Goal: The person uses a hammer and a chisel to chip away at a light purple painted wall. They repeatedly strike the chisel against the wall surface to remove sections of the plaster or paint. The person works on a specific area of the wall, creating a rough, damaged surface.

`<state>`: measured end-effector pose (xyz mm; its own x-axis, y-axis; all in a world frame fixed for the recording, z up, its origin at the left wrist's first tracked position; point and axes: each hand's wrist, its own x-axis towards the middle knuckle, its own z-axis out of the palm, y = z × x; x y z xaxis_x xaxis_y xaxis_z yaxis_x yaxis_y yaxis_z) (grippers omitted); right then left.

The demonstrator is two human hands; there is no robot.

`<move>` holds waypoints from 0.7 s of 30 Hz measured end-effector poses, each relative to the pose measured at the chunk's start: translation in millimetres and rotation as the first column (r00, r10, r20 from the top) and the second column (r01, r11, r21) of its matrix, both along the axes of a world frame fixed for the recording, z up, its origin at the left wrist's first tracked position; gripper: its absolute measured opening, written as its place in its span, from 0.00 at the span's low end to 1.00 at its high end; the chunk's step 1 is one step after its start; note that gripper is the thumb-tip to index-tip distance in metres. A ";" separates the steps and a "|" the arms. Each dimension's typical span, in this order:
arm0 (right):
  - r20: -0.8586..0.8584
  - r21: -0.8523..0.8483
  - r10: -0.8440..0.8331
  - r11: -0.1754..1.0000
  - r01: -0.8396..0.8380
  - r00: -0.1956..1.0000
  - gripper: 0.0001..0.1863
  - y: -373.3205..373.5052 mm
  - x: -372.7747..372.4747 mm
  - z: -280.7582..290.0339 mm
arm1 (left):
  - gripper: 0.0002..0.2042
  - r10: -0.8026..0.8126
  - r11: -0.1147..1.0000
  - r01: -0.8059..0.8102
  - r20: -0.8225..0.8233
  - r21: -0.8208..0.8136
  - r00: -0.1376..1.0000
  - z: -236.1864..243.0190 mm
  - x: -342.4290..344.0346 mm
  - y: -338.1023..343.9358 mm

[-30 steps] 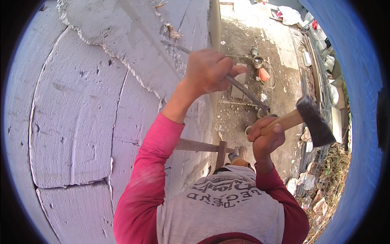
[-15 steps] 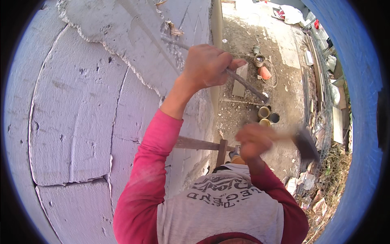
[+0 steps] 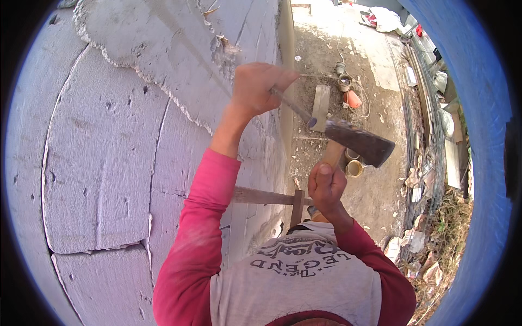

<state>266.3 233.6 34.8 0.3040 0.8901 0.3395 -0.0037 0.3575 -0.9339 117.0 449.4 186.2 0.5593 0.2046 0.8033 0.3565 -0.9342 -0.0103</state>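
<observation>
My left hand (image 3: 259, 89), slightly blurred, is closed round a metal chisel rod (image 3: 292, 107). The rod's far end points into a chipped patch (image 3: 226, 54) in the pale block wall (image 3: 98, 152), partly hidden in blur. In my right hand (image 3: 328, 187) is the wooden handle of a hatchet (image 3: 358, 142) with a heavy dark head. The back of that head is right beside the rod's outer end; I cannot tell whether they touch.
Wooden bars (image 3: 266, 196) cross under me by the wall. Far below are a dirt yard, several buckets (image 3: 353, 168), an orange container (image 3: 352, 99), a board (image 3: 321, 99), cable, and stacked planks (image 3: 451, 165) and debris along the right.
The hatchet was lower and farther right half a second ago; its head has swung up and left to the rod's end. My left hand and rod have shifted slightly left.
</observation>
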 end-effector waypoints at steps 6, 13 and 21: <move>-0.368 0.167 -0.118 0.967 0.191 0.922 0.27 6.7 14.4 48.8 | 0.22 -0.085 0.991 0.086 -0.013 0.104 0.996 6.8 13.3 -16.9; -0.290 0.093 -0.145 0.980 0.178 0.946 0.30 10.0 22.7 52.4 | 0.24 0.023 0.991 -0.025 0.017 0.128 1.000 7.9 7.8 -8.7; -0.378 0.155 -0.145 0.964 0.217 0.914 0.33 7.0 24.9 63.5 | 0.21 0.119 0.990 -0.114 -0.050 0.085 0.992 -5.6 17.0 3.6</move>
